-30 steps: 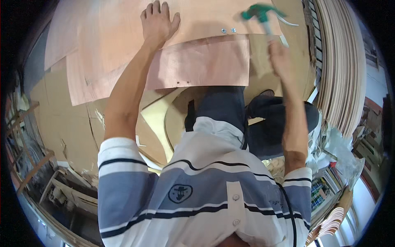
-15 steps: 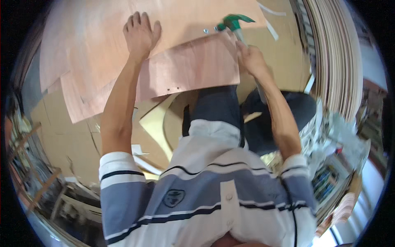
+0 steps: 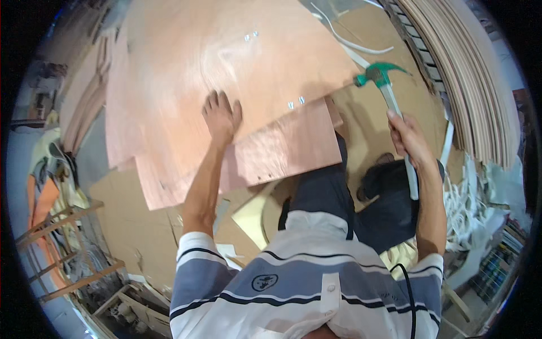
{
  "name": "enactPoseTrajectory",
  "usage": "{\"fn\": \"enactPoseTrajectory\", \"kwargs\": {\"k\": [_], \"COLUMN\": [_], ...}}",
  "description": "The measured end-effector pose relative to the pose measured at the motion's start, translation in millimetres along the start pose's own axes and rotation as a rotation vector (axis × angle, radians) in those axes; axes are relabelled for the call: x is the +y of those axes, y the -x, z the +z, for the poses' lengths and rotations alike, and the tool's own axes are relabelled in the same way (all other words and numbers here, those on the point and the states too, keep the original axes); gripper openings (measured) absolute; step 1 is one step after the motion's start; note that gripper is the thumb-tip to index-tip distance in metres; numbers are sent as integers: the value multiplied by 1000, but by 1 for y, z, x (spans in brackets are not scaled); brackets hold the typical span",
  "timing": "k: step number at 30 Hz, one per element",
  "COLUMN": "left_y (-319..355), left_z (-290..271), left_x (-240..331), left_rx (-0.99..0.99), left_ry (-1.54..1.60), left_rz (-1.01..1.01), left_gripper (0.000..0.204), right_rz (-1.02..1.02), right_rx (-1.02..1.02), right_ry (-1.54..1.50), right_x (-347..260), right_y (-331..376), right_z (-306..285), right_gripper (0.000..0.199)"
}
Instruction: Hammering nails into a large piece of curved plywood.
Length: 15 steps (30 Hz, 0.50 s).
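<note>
Cardboard (image 3: 121, 226) underlies plywood (image 3: 226, 62); four metal fittings (image 3: 301, 100) placed, remainder unclear; left hand (image 3: 221, 118) flat, right hand (image 3: 411, 138) gripping claw hammer (image 3: 389, 97).

Can't really read any actual words here, tbh. Closest thing is the striped shirt (image 3: 305, 276) at bottom centre: it's got a dark rounded emblem (image 3: 265, 282) with a little figure inside, left of the button strip (image 3: 329, 294), plus some faint script-like marks (image 3: 389, 296) over to the right, too small to make out. The multicoloured stuff (image 3: 495, 274) at lower right is just too blurry.
</note>
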State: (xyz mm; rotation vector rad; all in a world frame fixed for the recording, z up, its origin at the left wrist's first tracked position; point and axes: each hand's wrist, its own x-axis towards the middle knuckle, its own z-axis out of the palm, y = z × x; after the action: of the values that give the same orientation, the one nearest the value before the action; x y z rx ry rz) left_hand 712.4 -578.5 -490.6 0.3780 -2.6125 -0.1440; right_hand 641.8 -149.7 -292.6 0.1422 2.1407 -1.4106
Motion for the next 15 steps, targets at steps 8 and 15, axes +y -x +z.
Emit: {"fn": "enactPoseTrajectory", "kwargs": {"k": [8,15], "left_y": [-71,-97], "left_z": [41,96], "left_x": [117,171], "left_rx": [-54,20], "left_ry": [139,140], "left_rz": [103,-128], "left_gripper": [50,59], "right_rz": [92,357], "right_rx": [-18,-190], "right_ry": [-448,-847], "right_x": [19,37], "right_y": [-2,-28], "right_z": [-26,-74], "right_gripper": [30,25]}}
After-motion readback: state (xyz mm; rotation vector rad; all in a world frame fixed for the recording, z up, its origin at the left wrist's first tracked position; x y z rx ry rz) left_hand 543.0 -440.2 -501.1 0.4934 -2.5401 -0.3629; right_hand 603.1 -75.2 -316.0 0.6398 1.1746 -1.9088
